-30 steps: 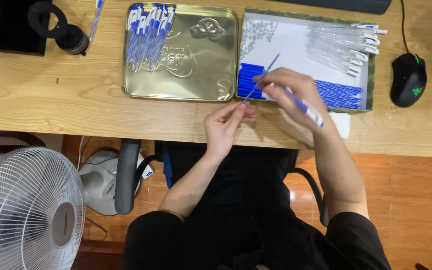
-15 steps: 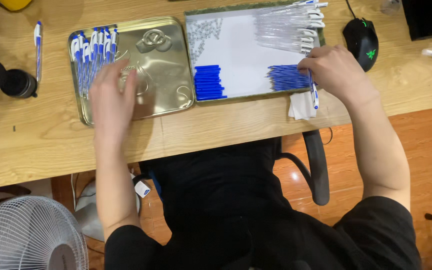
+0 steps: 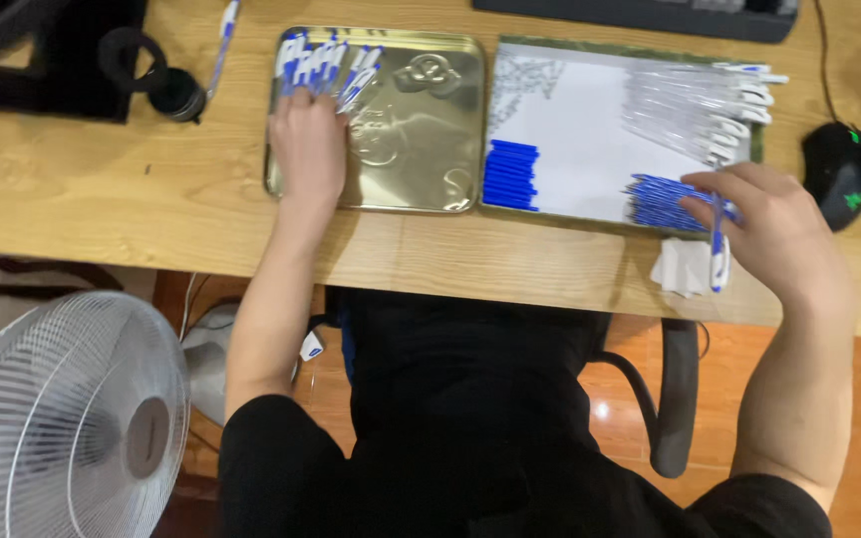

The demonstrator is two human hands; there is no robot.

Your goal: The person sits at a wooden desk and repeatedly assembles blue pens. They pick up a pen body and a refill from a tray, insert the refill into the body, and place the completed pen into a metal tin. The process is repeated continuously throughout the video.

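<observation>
From the head view we look down on a wooden surface (image 3: 102,199) with two trays side by side. Our left hand (image 3: 308,149) lies flat on the gold metal tray (image 3: 421,149), fingers loosely spread and reaching toward the finished blue-and-white pens (image 3: 326,65) heaped at that tray's 11 o'clock corner — it touches them at most with the fingertips, and its grip holds nothing that we can see. Our right hand (image 3: 774,234) sits at the 4 o'clock corner of the white tray (image 3: 580,130), its thumb and forefinger pinching at the pile of blue refills (image 3: 660,202), while a single pen (image 3: 717,254) hangs upright between its fingers. On the white tray, a stack of blue caps (image 3: 510,174) lies at 8 o'clock and clear pen barrels (image 3: 700,105) fan out at 2 o'clock. A black mouse (image 3: 839,174) rests at 3 o'clock of the white tray, a folded white tissue (image 3: 682,267) lies just under the right hand, and a white fan (image 3: 62,418) stands at 8 o'clock — below the surface's edge.
</observation>
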